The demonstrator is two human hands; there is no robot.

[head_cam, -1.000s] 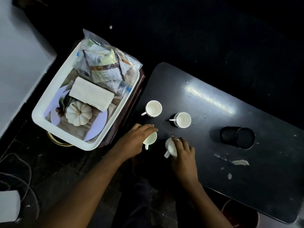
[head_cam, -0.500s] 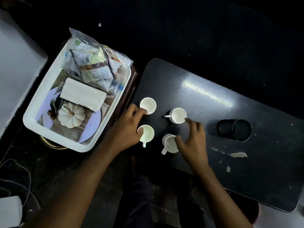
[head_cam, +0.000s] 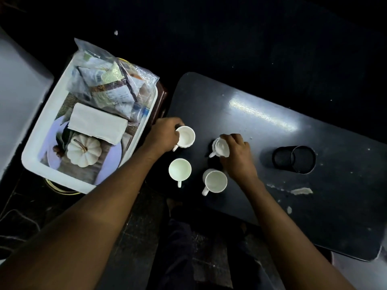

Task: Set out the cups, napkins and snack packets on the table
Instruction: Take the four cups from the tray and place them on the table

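A single head-worn camera looks steeply down from above and close by, wide-angled, onto the near-left end of a dark table point(head_cam: 272, 130) and a white tray point(head_cam: 35, 155) beside it on the left; both forearms enter from the bottom edge.

Four white cups point(head_cam: 179, 170) upright (napkins point(head_cam: 97, 122) binned)

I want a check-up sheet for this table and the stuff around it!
Surface: dark table, scuffed, white flecks.
Job's things: four white cups on the table; napkins and bag of snack packets in the white tub.
Clutter: black ring holder; white pumpkin in the tub.
Hands: left hand grips a far cup; right hand grips the other.
Cables: cord on the floor, left.
Surroundings: dark floor.
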